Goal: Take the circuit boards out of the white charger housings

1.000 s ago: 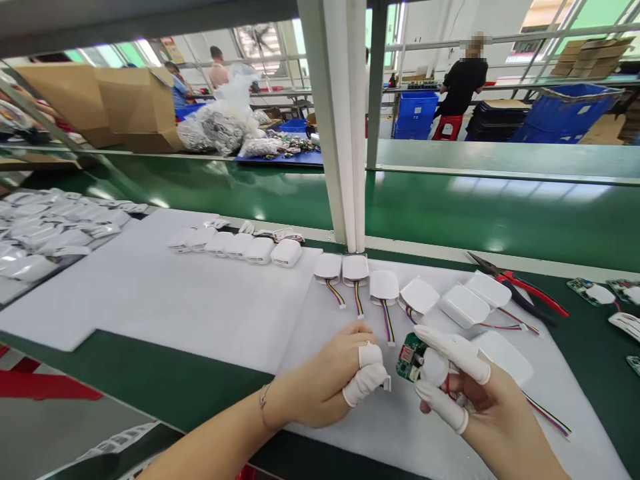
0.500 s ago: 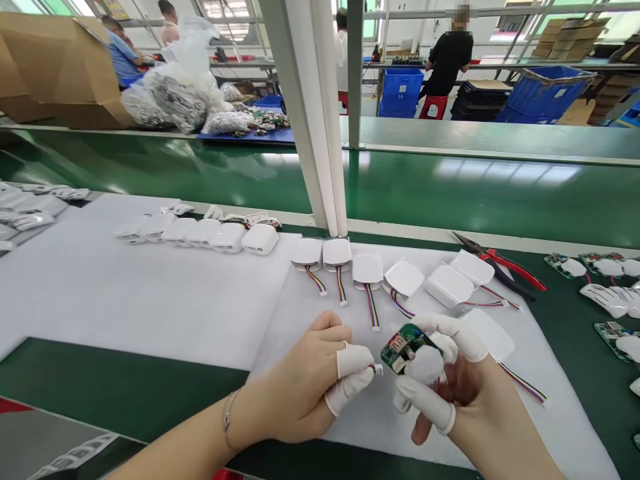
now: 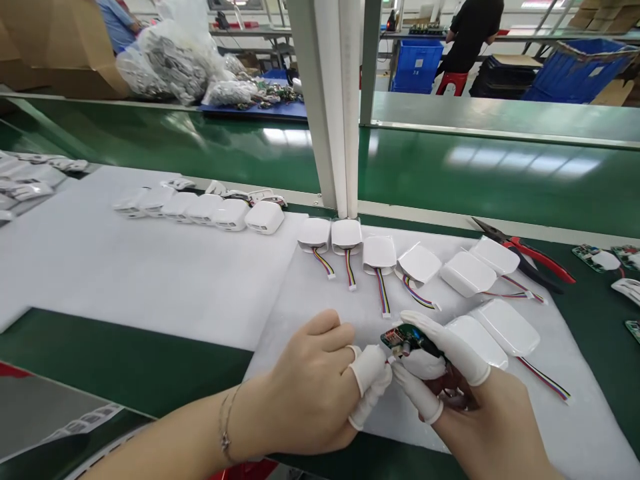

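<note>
My right hand, in white finger cots, holds a green circuit board tilted over the white sheet. A white round pad sits under the board, partly hidden by the fingers. Closed in a pinch, my left hand grips a small white wire connector right at the board's near edge. Whether the connector is seated in the board's socket cannot be made out. Just beyond the hands lie white plastic housings, several with a multicoloured ribbon cable coming out. Another housing lies beside my right hand.
Red-handled pliers lie at the back right. More circuit boards rest on the green table at the right edge. A row of white housings stands at the back left. A white upright post rises behind the work area.
My left hand has brought the connector right up to the circuit board. The board has tipped so its face shows less. The view has tilted down and shifted left.
</note>
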Motion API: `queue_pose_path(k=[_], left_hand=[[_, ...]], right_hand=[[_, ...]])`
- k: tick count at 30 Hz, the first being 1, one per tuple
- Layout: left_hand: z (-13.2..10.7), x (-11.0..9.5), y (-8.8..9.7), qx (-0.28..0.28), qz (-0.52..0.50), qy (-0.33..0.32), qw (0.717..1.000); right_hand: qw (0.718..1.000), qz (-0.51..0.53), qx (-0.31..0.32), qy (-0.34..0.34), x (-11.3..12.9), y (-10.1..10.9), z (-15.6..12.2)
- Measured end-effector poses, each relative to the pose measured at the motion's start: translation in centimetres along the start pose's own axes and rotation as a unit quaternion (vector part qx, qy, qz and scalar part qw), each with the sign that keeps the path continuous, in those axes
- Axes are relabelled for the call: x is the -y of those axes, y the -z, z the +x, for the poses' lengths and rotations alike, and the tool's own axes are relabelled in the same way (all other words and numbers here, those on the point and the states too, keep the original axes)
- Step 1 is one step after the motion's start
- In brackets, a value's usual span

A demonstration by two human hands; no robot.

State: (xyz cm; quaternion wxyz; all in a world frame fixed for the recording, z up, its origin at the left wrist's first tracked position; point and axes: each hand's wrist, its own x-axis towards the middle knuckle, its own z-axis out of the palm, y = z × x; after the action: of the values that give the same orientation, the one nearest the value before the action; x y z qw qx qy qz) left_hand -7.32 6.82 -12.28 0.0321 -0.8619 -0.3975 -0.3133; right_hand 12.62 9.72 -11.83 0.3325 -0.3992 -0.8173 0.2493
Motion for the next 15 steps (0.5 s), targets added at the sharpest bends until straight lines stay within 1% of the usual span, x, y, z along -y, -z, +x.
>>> queue_pose_path(k=[2,6,9,12,15], left_hand=[[-0.05,0.0,-0.1,0.0,0.003,0.0,1.0],[-0.21,0.1,-0.36,0.0,0.005,-0.003,1.0],[-0.26,0.15,-0.49,-0.001,0.026,-0.011,1.0],[-0.2,0.22,-0.46,-0.011,0.058,-0.021,0.998],[-0.13,0.41,-0.32,-0.004,0.084,-0.025,0.996]], right_hand=[[1.0,-0.016,-0.001,0.01,-0.1,-0.11,0.14],[0.998,-0.023,-0.011,0.061,-0.07,-0.24,0.25],[0.999,-0.007,0.009,0.053,0.07,-0.21,0.3],[0.998,0.016,0.042,0.05,0.08,-0.14,0.27],[0.996,0.033,0.063,0.053,-0.25,-0.18,0.17]])
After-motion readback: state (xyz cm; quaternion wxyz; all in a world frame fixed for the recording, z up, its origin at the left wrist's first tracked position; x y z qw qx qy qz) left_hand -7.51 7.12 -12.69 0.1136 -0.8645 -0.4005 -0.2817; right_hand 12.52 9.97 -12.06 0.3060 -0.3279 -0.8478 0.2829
